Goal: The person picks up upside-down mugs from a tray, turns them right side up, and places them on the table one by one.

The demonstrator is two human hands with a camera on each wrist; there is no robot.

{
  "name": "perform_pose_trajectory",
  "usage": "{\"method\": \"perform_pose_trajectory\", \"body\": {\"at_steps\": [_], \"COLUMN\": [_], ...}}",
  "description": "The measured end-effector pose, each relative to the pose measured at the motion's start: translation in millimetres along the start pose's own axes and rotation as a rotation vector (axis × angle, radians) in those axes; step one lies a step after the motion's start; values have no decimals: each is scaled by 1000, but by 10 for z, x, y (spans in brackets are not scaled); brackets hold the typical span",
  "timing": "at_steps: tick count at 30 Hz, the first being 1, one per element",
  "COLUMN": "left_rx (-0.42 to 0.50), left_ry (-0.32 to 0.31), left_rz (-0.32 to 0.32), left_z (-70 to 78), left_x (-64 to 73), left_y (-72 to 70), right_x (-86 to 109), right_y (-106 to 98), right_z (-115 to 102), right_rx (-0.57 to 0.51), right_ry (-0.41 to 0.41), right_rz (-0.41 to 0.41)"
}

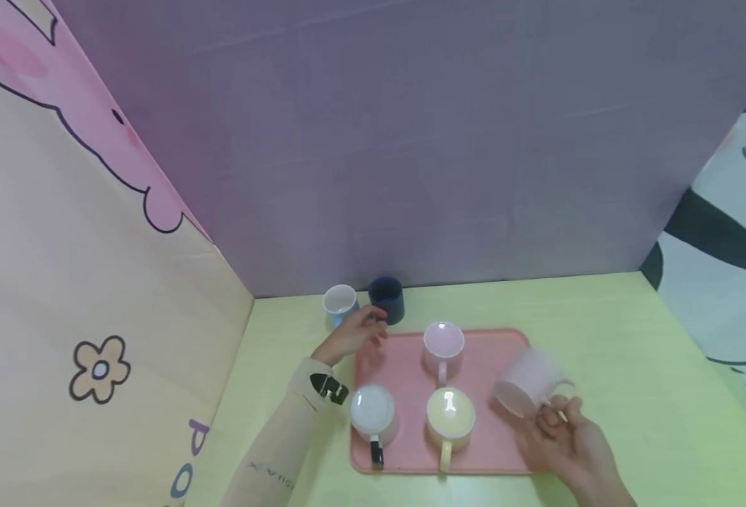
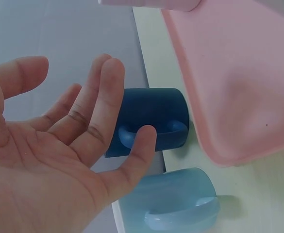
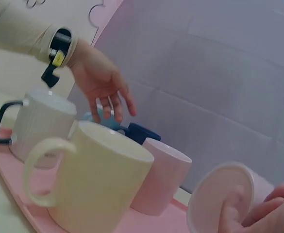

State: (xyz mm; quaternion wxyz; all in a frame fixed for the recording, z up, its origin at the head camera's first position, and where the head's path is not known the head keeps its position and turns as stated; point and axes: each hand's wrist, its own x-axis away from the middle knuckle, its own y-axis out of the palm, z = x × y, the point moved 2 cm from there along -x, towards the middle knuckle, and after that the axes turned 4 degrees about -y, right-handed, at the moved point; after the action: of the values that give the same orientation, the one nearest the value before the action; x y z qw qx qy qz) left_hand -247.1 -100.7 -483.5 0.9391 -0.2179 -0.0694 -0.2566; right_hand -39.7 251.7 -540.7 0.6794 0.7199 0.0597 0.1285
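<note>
My left hand [image 1: 351, 334] hovers with loose, spread fingers beside the dark blue mug [image 1: 387, 301]; it holds nothing. A light blue mug [image 2: 171, 201] stands beside the dark blue one, behind the tray. My right hand [image 1: 569, 443] holds a pale, whitish-pink mug [image 1: 530, 384] by its handle, tilted above the right side of the pink tray [image 1: 432, 466]; motion blurs it. On the tray stand a pink mug [image 1: 444, 350], a yellow mug [image 1: 451, 419] and a white mug [image 1: 373, 412] with a black handle. The right fingertips are partly hidden in the right wrist view.
The tray lies on a pale yellow-green table [image 1: 632, 366]. A grey-purple backdrop [image 1: 436, 141] rises behind it. Printed panels stand at left [image 1: 43, 246] and right [image 1: 734, 211]. The two blue mugs are close to the table's back edge.
</note>
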Motion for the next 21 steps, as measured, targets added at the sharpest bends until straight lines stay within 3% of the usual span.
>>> {"method": "perform_pose_trajectory", "body": {"at_steps": [4, 10, 13, 16, 19, 21], "left_rx": [8, 3, -7, -8, -14, -22], "left_ry": [8, 33, 29, 18, 18, 24], "left_rz": [4, 7, 12, 14, 16, 21], "left_z": [36, 47, 53, 73, 102, 129], "left_x": [6, 1, 18, 44, 75, 90], "left_y": [4, 32, 50, 61, 65, 67], "right_x": [-41, -71, -80, -93, -107, -111], "right_y": [55, 148, 192, 232, 262, 280], "right_z": [39, 103, 125, 135, 139, 143], "right_rx": [126, 505, 656, 814, 940, 989], "right_ry": [-112, -307, -392, -473, -512, -525], "right_rz": [-135, -132, -63, 69, 214, 269]}}
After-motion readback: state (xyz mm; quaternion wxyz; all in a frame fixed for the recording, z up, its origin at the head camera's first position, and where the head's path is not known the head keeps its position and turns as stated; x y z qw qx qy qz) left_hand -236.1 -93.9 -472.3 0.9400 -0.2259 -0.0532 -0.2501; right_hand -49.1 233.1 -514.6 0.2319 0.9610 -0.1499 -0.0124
